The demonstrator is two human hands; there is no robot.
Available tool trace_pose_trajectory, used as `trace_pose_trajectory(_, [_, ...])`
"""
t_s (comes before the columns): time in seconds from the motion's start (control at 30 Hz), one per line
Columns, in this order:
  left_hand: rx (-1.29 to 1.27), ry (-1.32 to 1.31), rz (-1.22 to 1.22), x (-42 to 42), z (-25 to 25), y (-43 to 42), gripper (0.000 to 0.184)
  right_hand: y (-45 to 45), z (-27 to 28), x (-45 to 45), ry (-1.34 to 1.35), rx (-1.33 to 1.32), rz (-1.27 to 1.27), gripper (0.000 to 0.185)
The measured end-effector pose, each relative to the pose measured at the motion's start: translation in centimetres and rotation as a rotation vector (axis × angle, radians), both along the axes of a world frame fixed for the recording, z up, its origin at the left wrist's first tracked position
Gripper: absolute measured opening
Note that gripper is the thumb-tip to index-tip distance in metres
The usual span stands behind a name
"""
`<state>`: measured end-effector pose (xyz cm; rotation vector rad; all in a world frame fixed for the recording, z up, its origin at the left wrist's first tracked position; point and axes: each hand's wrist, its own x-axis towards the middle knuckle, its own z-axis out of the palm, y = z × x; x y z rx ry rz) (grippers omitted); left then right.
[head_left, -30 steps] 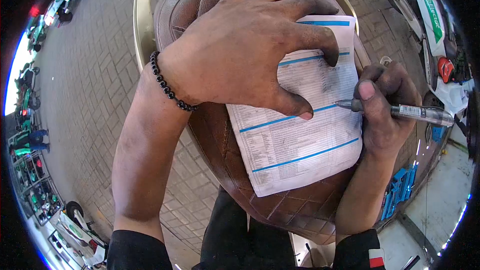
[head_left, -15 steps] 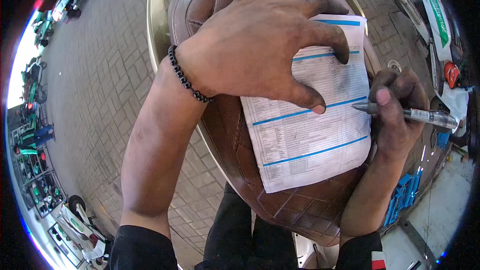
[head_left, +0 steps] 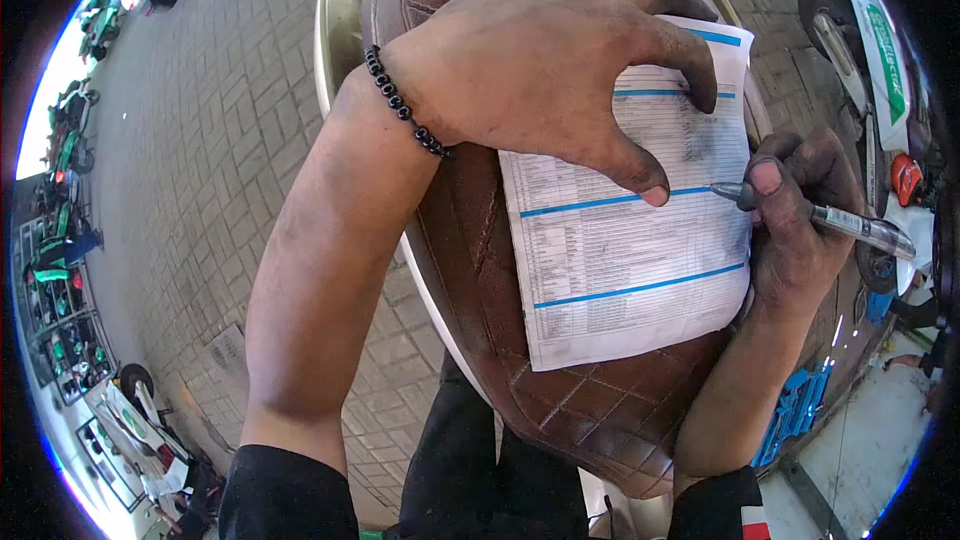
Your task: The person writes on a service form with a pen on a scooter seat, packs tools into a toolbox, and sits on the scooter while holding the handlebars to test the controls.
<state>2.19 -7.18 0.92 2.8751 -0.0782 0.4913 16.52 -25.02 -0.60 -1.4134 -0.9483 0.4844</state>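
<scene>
Since the printed sheet (head_left: 640, 245) lies on a quilted seat (head_left: 585, 405) just right of centre, the left hand (head_left: 555, 65), empty and splayed wide, I'd guess steadies it while the right hand (head_left: 797, 225), fingers bent, pinches a pen (head_left: 865, 228).

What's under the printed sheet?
A brown quilted seat, showing beyond the printed sheet's left and lower edges. The seat area directly beneath is covered, so anything else there can't be seen. The left hand hides the sheet's upper left.
</scene>
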Motion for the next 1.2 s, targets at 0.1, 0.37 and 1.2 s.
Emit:
trace_pose_trajectory(0.1, [-0.001,-0.002,-0.003,0.0,0.0,0.1,0.05,0.1,0.0,0.0,0.006,0.017,0.01,0.029])
trace_pose_trajectory(0.37, [-0.179,0.008,-0.048,-0.5,1.1,-0.4,0.051,0.1,0.4,-0.1,0.019,-0.002,-0.008,0.027])
trace_pose_trajectory(1.2, [0.018,-0.136,-0.139,0.2,-0.5,0.4,0.054,0.3,0.0,-0.4,-0.285,-0.143,-0.044,0.032])
